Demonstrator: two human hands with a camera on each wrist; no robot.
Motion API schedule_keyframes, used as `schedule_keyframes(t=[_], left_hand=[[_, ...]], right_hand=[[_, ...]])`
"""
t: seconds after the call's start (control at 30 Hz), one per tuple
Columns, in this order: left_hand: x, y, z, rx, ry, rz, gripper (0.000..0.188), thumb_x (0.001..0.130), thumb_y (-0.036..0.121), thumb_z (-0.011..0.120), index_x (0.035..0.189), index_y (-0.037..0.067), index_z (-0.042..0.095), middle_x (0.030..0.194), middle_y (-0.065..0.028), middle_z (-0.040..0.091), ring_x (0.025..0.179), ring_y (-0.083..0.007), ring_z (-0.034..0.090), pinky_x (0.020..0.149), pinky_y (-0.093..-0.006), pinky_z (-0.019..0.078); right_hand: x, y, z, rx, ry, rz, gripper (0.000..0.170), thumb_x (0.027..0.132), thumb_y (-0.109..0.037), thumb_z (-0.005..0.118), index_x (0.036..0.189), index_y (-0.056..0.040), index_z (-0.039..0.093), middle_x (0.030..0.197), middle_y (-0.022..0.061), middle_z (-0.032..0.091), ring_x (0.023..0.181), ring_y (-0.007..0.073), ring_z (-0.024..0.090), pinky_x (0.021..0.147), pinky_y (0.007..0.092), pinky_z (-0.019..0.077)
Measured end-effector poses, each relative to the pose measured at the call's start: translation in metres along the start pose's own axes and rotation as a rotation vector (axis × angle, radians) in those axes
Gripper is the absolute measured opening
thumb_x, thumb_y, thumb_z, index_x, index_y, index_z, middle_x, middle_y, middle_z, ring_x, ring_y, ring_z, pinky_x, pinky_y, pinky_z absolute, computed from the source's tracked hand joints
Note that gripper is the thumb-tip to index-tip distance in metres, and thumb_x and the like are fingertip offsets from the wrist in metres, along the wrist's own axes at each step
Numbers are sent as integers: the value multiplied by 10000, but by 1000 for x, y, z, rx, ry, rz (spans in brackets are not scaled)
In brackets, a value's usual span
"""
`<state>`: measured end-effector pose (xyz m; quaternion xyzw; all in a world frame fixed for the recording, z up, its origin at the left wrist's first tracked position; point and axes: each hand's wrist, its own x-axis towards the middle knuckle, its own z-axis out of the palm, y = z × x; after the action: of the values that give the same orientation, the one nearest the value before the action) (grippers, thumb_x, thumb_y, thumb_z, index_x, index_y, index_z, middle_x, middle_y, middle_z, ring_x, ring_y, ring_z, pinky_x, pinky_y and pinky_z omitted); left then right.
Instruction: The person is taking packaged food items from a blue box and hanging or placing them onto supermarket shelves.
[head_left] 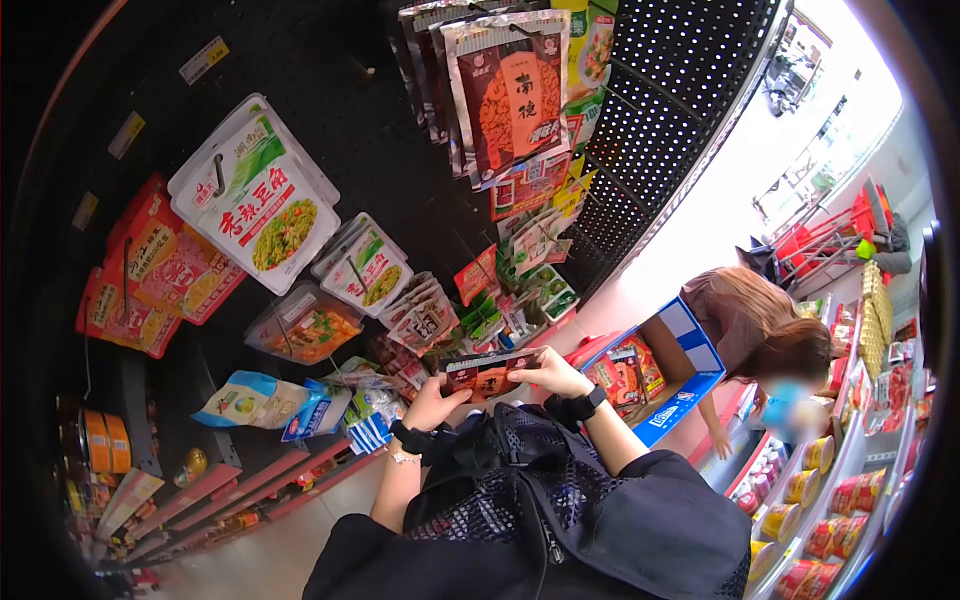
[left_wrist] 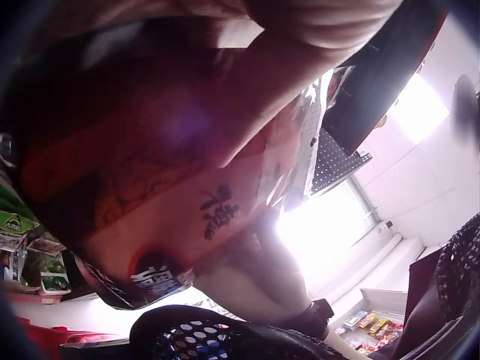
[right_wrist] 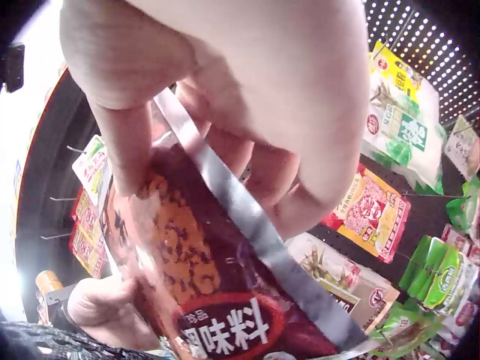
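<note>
A dark red and orange foil packet (head_left: 490, 376) is held level at chest height between both hands in the head view. The left hand (head_left: 436, 405) grips one end, its thumb on the printed face. At the other end the right hand (head_left: 556, 376) pinches it, thumb on top and fingers curled behind. The left wrist view shows the packet (left_wrist: 202, 202) close up under the left thumb (left_wrist: 255, 97). In the right wrist view the silver-edged packet (right_wrist: 187, 247) lies under the right hand (right_wrist: 247, 105), with the left hand (right_wrist: 101, 304) at its far side.
Hanging packets, among them similar dark red ones (head_left: 510, 95) and white-green ones (head_left: 262, 200), fill a black pegboard ahead. A blue and white box (head_left: 677, 400) with red packets stands right of the hands. Beyond it a person (head_left: 750, 320) bends beside shelves of tubs (head_left: 803, 487).
</note>
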<state>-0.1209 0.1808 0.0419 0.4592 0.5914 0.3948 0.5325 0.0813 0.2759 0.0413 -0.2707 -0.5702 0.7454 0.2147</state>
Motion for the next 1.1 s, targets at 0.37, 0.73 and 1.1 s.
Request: schedule_keyframes(t=[0.37,0.73,1.1], left_hand=[[-12,-16,-12,-280,158,50,164,762,76,556,905,-4,545,805,12,544,709,-43,486,624,-174,403],[-5,-6,-8,-285,113,66,139,757,60,552,876,-11,550,800,13,546,726,-53,491,664,-193,398],[5,-12,-3,-301,120,36,160,769,87,542,881,-26,550,753,4,547,653,-60,493,596,-186,397]], right_hand=[[-2,-15,3,-11,87,65,209,756,-162,577,899,-10,573,721,-20,559,602,26,463,538,176,387],[0,2,-9,106,106,-12,210,768,-149,567,919,-4,547,851,12,574,767,71,515,719,222,410],[-1,6,-17,113,153,11,231,767,-146,565,946,-2,540,866,13,574,778,74,515,732,225,407]])
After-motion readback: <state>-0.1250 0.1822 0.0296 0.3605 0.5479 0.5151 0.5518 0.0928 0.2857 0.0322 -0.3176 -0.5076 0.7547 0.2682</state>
